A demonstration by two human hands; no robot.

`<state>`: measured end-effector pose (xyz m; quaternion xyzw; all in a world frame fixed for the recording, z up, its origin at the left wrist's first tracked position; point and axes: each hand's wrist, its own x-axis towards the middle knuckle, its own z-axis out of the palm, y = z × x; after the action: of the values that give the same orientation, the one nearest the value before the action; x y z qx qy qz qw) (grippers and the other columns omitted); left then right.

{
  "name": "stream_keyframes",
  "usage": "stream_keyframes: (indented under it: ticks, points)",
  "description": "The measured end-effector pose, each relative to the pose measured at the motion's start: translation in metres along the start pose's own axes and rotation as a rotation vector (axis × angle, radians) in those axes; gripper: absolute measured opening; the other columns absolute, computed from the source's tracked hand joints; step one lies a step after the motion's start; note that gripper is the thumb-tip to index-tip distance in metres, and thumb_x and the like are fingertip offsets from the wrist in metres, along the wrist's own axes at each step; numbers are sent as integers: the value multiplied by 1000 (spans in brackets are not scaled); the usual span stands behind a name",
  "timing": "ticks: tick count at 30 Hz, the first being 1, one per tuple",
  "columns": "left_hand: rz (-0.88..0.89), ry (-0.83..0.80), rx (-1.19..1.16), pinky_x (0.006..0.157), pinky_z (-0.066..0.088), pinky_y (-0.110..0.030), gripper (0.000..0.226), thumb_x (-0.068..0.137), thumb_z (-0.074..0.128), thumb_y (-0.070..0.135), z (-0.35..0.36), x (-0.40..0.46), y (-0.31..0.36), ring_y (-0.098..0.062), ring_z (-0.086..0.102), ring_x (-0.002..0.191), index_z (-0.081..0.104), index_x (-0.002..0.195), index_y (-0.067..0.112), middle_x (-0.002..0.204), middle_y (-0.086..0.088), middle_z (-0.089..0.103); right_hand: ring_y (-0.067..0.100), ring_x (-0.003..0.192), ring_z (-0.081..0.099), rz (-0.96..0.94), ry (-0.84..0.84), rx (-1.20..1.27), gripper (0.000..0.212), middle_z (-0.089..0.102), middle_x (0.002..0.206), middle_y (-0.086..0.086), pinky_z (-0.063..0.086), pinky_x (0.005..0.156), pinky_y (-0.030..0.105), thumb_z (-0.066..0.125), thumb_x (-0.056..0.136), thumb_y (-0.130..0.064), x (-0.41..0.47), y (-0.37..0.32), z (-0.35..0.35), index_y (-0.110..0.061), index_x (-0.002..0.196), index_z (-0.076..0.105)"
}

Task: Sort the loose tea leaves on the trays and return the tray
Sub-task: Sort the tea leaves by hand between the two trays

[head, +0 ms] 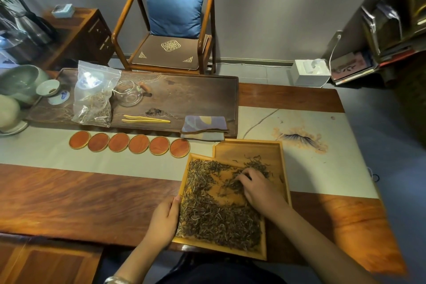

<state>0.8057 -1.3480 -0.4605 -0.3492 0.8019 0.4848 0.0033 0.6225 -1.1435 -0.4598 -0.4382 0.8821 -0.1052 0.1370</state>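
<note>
Two light wooden trays overlap at the table's near right. The near tray (pixel 184 182) is full of loose dark tea leaves (pixel 214 217) and juts past the table's front edge. The far tray (pixel 249 145) lies partly under it and carries a smaller patch of leaves (pixel 258 163). My left hand (pixel 164 221) grips the near tray's left rim. My right hand (pixel 260 189) rests palm down over the seam of the two trays, fingers curled into the leaves; what the fingertips hold is hidden.
Several round orange coasters (pixel 129 144) line the cloth runner. Behind them a dark tea board (pixel 202 90) carries a plastic bag of tea (pixel 94 97), a glass pitcher (pixel 129 95), bamboo tongs (pixel 145 119) and a folded cloth (pixel 204 127). Bowls (pixel 20 83) stand far left.
</note>
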Motion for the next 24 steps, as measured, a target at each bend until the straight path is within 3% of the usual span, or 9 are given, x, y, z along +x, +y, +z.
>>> stream_keyframes:
  ticks: [4, 8, 12, 14, 18, 20, 24]
  points:
    - [3, -15, 11, 57, 33, -33, 46, 102, 36, 28, 0, -1, 1, -19, 46, 57, 51, 68, 1, 58, -6, 48, 19, 114, 46, 36, 17, 3, 35, 46, 126, 5, 49, 78, 27, 47, 93, -10, 4, 11, -3, -17, 126, 50]
    - [9, 9, 2, 59, 36, -33, 47, 102, 36, 27, -2, -2, -1, -25, 50, 61, 56, 75, -6, 63, -17, 54, 19, 108, 46, 79, 26, 42, 29, 48, 118, 4, 49, 79, 29, 47, 94, -13, 6, 23, -5, -16, 122, 53]
    - [-5, 15, -13, 62, 40, -33, 43, 102, 37, 27, -3, -4, -3, -28, 57, 67, 62, 81, -1, 73, -22, 63, 17, 103, 49, 134, 78, 67, 24, 53, 113, 2, 47, 81, 26, 44, 97, -23, 3, 31, -6, -16, 116, 57]
    - [-17, 22, -19, 64, 43, -27, 40, 102, 37, 27, -2, -4, -4, -23, 62, 71, 65, 81, 7, 74, -13, 67, 15, 101, 50, 131, 113, 82, 25, 53, 110, 1, 47, 81, 25, 45, 97, -29, 1, 29, -6, -16, 113, 59]
    - [-33, 31, -20, 57, 40, -14, 39, 102, 38, 27, 1, -5, -4, -8, 60, 65, 63, 75, 14, 70, -6, 66, 10, 106, 48, 34, 160, 99, 30, 52, 115, -4, 47, 80, 20, 48, 95, -40, -5, 10, -4, -20, 114, 59]
    - [-36, 36, -16, 57, 40, -17, 40, 101, 38, 27, 3, -6, -3, -7, 57, 62, 61, 72, 14, 67, -6, 64, 12, 116, 48, -65, 127, 116, 33, 51, 125, -3, 43, 89, 17, 48, 95, -40, -6, -5, 1, -22, 121, 57]
    - [-29, 42, -8, 62, 42, -29, 40, 102, 38, 26, 3, -6, -1, -16, 59, 66, 61, 72, 12, 67, -5, 63, 21, 129, 43, -224, 64, 62, 36, 49, 138, 5, 40, 106, 32, 49, 96, -35, -6, -25, 13, -22, 129, 53]
